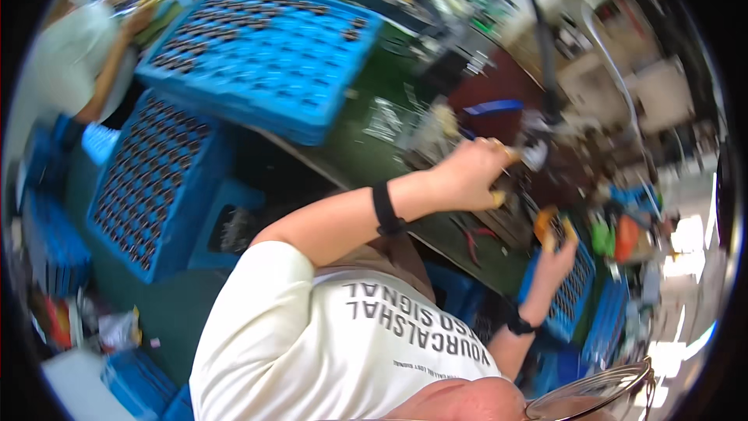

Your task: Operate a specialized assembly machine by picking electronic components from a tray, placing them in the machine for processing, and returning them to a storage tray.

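My left hand [471, 175], with a black band at its wrist, reaches over the bench to a dark bench fixture [530, 187]. Its thumb and forefinger stand apart beside the fixture, with yellow covers on the tips. Blur hides whether anything sits between them. My right hand [555, 253], also banded at the wrist, is closed on a small dark part [558, 232], its fingertips covered in orange and yellow. Below that hand stands a blue tray [576, 284] with rows of small dark parts. Red-handled pliers [471, 240] lie on the bench between my hands.
A large blue tray [312, 121], partly filled with dark parts, rests on the green bench at the far left. Another filled blue tray [125, 210] stands lower beside it. A co-worker's arm [105, 78] is at the left. A curved metal tube [612, 54] rises at right.
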`<control>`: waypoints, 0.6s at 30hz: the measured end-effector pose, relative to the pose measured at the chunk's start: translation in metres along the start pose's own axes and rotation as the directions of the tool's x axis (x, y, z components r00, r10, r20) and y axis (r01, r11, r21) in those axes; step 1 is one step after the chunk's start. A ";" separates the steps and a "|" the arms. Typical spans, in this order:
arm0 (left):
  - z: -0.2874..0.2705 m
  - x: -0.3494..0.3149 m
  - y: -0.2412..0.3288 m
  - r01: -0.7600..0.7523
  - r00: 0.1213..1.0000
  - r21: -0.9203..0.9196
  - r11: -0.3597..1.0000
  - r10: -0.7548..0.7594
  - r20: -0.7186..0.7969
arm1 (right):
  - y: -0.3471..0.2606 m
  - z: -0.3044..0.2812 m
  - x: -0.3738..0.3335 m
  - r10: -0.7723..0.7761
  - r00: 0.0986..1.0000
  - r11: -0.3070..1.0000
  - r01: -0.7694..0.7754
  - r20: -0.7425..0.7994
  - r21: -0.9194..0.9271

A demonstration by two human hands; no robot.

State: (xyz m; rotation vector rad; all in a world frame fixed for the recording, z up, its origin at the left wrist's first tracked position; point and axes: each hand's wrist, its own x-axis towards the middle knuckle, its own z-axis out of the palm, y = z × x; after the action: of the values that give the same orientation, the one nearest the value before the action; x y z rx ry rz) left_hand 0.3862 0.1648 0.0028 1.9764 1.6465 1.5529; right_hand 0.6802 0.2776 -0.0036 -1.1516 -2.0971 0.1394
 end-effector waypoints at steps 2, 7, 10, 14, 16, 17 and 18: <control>-0.021 -0.010 -0.011 -0.060 0.997 -0.018 0.998 0.060 0.040 | 0.019 -0.005 0.000 0.004 1.000 0.998 -0.005 -0.015 -0.059; -0.149 -0.057 -0.021 0.187 0.981 0.258 0.948 -0.193 -0.003 | 0.014 0.000 -0.002 -0.105 0.994 0.949 0.104 0.012 -0.297; -0.242 -0.097 -0.047 0.485 0.872 0.415 0.770 -0.390 -0.294 | 0.009 0.004 -0.001 0.031 0.999 0.964 -0.025 0.017 -0.264; -0.343 -0.135 -0.089 0.623 0.776 0.708 0.333 -0.379 -0.505 | 0.027 -0.007 0.013 0.029 0.998 0.999 -0.027 0.064 -0.032; -0.360 -0.137 -0.105 0.653 0.734 0.693 0.305 -0.480 -0.481 | 0.034 -0.024 0.007 0.100 0.992 0.980 -0.111 0.072 0.166; -0.366 -0.136 -0.113 0.663 0.713 0.672 0.331 -0.554 -0.430 | 0.037 -0.038 0.004 0.148 0.985 0.919 -0.170 0.090 0.356; -0.371 -0.139 -0.124 0.611 0.759 0.707 0.355 -0.517 -0.396 | 0.062 -0.043 -0.005 0.134 0.988 0.897 -0.153 0.073 0.416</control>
State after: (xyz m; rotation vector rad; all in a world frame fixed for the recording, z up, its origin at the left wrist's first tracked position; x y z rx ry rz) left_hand 0.0453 -0.0716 0.0081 1.1869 3.0432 0.6253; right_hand 0.7526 0.3002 -0.0004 -1.0392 -1.8885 0.6599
